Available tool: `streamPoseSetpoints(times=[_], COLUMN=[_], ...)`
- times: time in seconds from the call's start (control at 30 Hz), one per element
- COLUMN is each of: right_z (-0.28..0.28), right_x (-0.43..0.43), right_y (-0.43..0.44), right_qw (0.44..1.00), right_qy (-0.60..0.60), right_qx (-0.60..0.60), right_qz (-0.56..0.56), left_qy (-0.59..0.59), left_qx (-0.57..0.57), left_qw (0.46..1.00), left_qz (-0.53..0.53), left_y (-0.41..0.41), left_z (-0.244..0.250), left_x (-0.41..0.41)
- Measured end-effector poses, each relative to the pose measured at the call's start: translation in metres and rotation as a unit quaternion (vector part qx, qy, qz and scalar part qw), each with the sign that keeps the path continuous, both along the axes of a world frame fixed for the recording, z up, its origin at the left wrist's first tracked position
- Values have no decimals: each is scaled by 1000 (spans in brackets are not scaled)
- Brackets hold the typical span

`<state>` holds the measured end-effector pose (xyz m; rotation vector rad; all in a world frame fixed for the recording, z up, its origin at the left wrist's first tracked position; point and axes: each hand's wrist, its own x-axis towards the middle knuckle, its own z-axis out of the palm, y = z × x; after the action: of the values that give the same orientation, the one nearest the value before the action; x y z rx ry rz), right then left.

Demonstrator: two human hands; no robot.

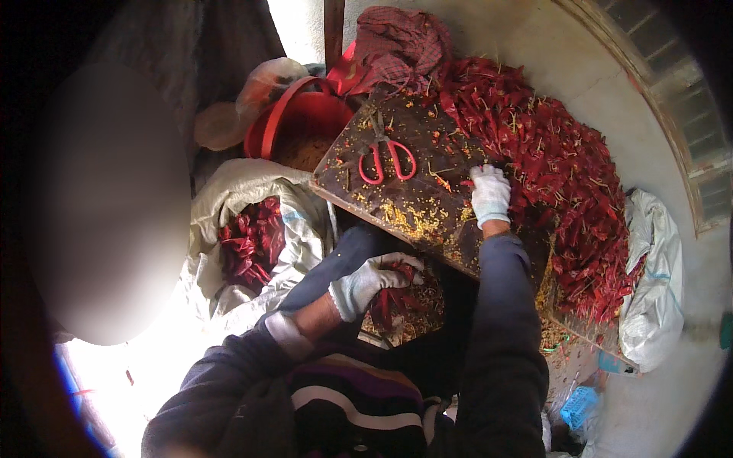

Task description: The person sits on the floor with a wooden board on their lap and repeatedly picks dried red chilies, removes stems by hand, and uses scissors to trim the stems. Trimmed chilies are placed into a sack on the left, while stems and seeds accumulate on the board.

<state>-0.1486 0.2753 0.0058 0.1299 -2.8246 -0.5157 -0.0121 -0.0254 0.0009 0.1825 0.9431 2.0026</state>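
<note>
My left hand (pixel 375 281), in a white knit glove, is closed around a bunch of dried red chili peppers (pixel 389 306) above my lap, below the near edge of a dark tabletop (pixel 418 123). My right hand (pixel 491 193), gloved likewise, reaches onto that tabletop beside a large heap of dried red chilies (pixel 564 166). Its fingers point away from me and curl down; a small red piece shows beside them, but whether they grip anything is hidden. Scissors with red handles (pixel 386 157) lie to its left. Yellow seeds (pixel 415 220) and stem scraps are scattered over the surface.
At left stands an open white woven sack (pixel 306 229) with red chilies (pixel 252 243) inside. A red bucket (pixel 309 117) is behind it. Checked cloth (pixel 404 43) lies at the far edge. Another white sack (pixel 653 286) and a blue plastic basket (pixel 579 406) are at right.
</note>
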Motion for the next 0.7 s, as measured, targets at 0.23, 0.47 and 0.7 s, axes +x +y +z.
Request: streamPoseSetpoints(times=[0.23,0.47,0.7], right_z=[23,23,10], right_x=[75,154,189], right_y=[-20,-79,-112], right_qw=[602,259,257], right_qy=[231,-24,-159], right_qx=[-761,-963,-946], right_qz=[-73,-77,-121], left_qy=[337,161,199], left_qx=[-121,-191,-129], left_qw=[932,962,964], left_qz=[53,114,119], left_y=[2,25,20], left_z=[-8,5,-2], left_x=[-4,3,6])
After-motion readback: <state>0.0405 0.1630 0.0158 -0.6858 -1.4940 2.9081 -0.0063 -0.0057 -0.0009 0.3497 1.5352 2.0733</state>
